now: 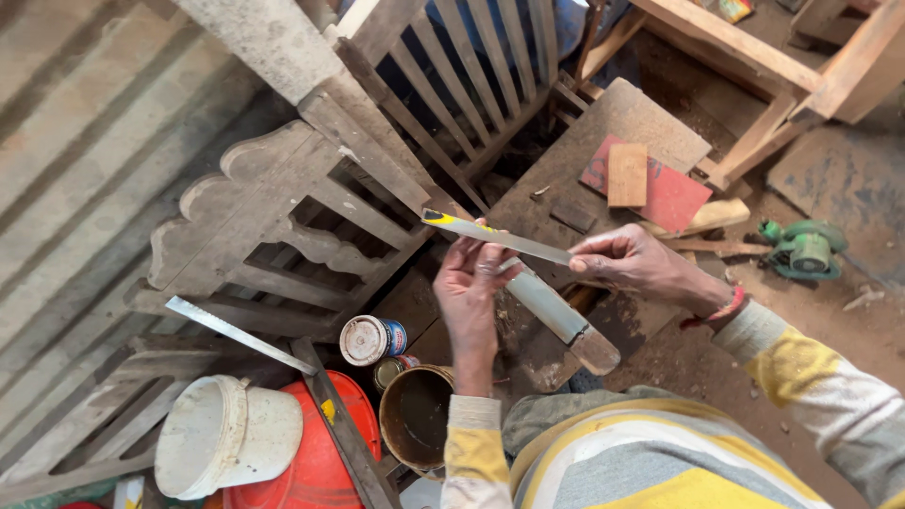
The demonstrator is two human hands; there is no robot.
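Observation:
A thin grey metal strip point(500, 238) with a yellow and dark tip at its left end is held level between both hands. My right hand point(630, 261) pinches its right end. My left hand point(471, 283), palm up, grips the strip near its middle with the fingertips. Just below the hands lies a pale flat bar with a wooden handle point(563, 320), slanting down to the right; whether my left hand also touches it cannot be told. Both sleeves are striped yellow, grey and white.
Carved wooden furniture frames point(283, 226) lean at the left and top. Below them lie a metal blade point(236, 335), a white bucket point(226, 434), an orange basin point(311, 471), small tins point(370, 339) and a brown bucket point(415, 415). A red board point(674, 193) and green power tool point(806, 250) are at the right.

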